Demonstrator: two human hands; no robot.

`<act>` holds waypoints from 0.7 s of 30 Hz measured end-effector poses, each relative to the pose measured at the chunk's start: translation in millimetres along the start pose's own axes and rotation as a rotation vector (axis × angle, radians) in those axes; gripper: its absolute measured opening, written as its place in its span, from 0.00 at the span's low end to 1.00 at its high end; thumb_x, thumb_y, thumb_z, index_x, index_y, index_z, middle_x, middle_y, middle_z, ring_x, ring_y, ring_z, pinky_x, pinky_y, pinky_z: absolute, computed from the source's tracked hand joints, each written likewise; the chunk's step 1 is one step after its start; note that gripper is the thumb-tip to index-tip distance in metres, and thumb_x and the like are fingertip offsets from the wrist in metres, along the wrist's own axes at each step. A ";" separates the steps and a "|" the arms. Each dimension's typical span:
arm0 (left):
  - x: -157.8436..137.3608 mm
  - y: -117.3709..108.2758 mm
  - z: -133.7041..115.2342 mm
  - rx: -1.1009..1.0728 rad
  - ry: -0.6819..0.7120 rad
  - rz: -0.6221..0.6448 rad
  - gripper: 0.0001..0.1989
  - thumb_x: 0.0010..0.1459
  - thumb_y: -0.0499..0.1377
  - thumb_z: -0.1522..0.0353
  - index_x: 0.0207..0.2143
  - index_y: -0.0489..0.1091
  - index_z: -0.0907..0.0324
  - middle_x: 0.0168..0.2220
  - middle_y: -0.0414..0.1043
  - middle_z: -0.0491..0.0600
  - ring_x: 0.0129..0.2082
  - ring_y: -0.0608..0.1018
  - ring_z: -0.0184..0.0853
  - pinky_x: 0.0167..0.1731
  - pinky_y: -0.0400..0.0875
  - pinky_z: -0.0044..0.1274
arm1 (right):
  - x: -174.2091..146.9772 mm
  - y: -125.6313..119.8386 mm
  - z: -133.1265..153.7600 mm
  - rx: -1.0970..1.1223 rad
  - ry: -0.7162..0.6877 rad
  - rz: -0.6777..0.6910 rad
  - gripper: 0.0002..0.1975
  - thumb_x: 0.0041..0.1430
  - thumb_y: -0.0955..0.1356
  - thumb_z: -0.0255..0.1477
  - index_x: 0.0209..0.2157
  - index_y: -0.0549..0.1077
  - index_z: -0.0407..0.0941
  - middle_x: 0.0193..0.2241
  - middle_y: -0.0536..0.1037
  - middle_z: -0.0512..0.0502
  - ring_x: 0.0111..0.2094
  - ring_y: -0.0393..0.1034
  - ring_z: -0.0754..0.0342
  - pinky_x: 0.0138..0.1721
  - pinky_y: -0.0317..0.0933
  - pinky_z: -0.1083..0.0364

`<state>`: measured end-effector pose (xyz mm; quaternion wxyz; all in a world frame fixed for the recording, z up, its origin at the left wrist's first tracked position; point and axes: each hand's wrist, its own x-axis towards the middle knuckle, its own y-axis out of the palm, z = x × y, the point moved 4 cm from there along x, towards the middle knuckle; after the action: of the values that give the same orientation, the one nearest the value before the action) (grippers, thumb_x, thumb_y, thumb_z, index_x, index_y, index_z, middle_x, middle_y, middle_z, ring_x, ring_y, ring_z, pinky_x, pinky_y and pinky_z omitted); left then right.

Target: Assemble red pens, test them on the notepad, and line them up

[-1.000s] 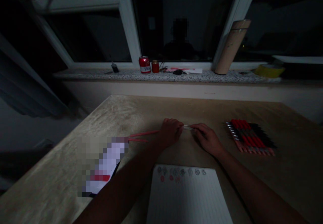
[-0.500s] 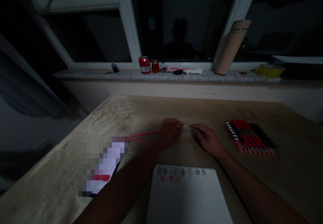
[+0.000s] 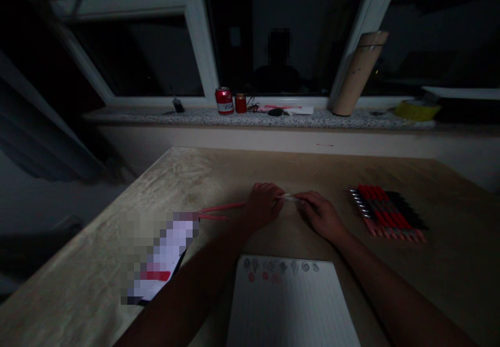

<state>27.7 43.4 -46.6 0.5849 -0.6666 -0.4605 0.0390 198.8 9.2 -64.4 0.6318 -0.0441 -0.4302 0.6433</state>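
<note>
A slim pen point(image 3: 289, 198) with a clear, pale middle spans the gap between my two hands above the table. My left hand point(image 3: 264, 205) pinches its left end, where a thin reddish part shows by the fingertips. On the other end, the fingers of my right hand point(image 3: 319, 214) are closed. Both ends are covered by fingers. Beside my left hand lie two pink pencil-like sticks point(image 3: 219, 208), one partly behind the hand. Nearer to me is a lined notepad point(image 3: 291, 305) with black and red scribbles along its top.
Several red, black and pink pens point(image 3: 386, 211) lie in a row on the table point(image 3: 219, 175) at right. A phone point(image 3: 167, 258), partly pixelated, lies at left. The windowsill point(image 3: 195, 118) holds a red can point(image 3: 224, 101), a small jar point(image 3: 240, 103), a tall flask point(image 3: 360, 73) and yellow tape point(image 3: 417, 110).
Both hands stay in place. The reddish part of the pen by my left fingertips shows a little more than before.
</note>
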 end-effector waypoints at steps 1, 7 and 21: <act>0.1 -0.3 -0.2 0.000 -0.011 0.005 0.11 0.60 0.50 0.64 0.37 0.68 0.59 0.37 0.73 0.49 0.39 0.72 0.35 0.43 0.59 0.30 | -0.1 -0.2 0.4 0.000 0.002 0.000 0.11 0.61 0.60 0.29 0.41 0.72 0.45 0.36 0.75 0.43 0.39 0.68 0.51 0.42 0.61 0.50; 0.7 1.8 0.5 0.022 -0.020 0.052 0.11 0.61 0.48 0.65 0.36 0.69 0.59 0.35 0.74 0.48 0.36 0.72 0.35 0.42 0.58 0.31 | -0.5 -0.1 0.8 -0.005 0.010 0.003 0.11 0.61 0.60 0.28 0.41 0.72 0.44 0.36 0.75 0.43 0.39 0.68 0.50 0.43 0.61 0.50; 0.3 0.6 -0.5 -0.001 -0.017 0.031 0.11 0.61 0.49 0.65 0.36 0.69 0.59 0.35 0.74 0.48 0.37 0.72 0.34 0.44 0.59 0.31 | -1.0 0.1 0.0 -0.004 0.027 0.007 0.11 0.61 0.60 0.29 0.41 0.72 0.45 0.36 0.75 0.43 0.39 0.69 0.50 0.42 0.62 0.51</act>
<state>28.5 43.3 -46.8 0.5798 -0.6736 -0.4552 0.0536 199.0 8.3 -65.0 0.6353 -0.0554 -0.4229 0.6438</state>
